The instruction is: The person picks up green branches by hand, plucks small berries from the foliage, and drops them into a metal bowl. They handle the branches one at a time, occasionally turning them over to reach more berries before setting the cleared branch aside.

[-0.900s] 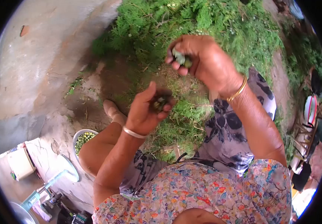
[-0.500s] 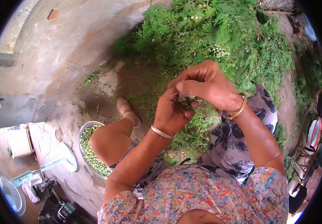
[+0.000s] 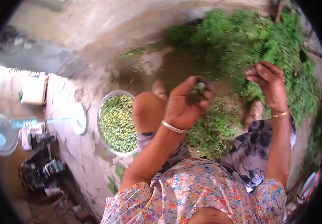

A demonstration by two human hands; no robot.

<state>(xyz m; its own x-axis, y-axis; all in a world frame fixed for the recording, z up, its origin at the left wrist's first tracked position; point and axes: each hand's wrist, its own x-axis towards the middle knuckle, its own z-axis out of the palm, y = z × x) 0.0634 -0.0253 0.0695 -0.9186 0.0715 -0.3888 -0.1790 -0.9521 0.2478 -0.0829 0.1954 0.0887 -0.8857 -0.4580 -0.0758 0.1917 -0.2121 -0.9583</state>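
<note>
Head view, read from left to right. At the far left, one electric fan lies across the concrete floor: its round grille [image 3: 1,131] rests at the edge of the view, its pale stem runs rightward, and its round white base [image 3: 79,117] ends just beside the bowl. One white box-shaped container [image 3: 34,90] stands above the fan stem. One round metal bowl [image 3: 106,100] sits on the floor, filled with many small green fruits [image 3: 119,121], too many and too blurred to count; the person's bent left knee [image 3: 148,108] touches or overlaps the bowl's right rim. One foot [image 3: 158,89] shows beyond the knee.

At centre, the left hand [image 3: 185,106], with one silver bangle [image 3: 173,127] on the wrist, is raised palm-up, fingers curled into a cup. It cradles a small dark-green cluster [image 3: 198,89] against the fingertips, with the thumb pressed beside it; the number of pieces in the cluster cannot be told.

At right, the right hand [image 3: 269,84], with one gold bangle [image 3: 280,114] on the wrist, is held well apart from the left hand, over a heap of cut green sprigs [image 3: 239,41]. Its fingertips are pinched together on something small and dark, too blurred to identify. A second foot [image 3: 256,111] lies below this hand, among the sprigs.
</note>
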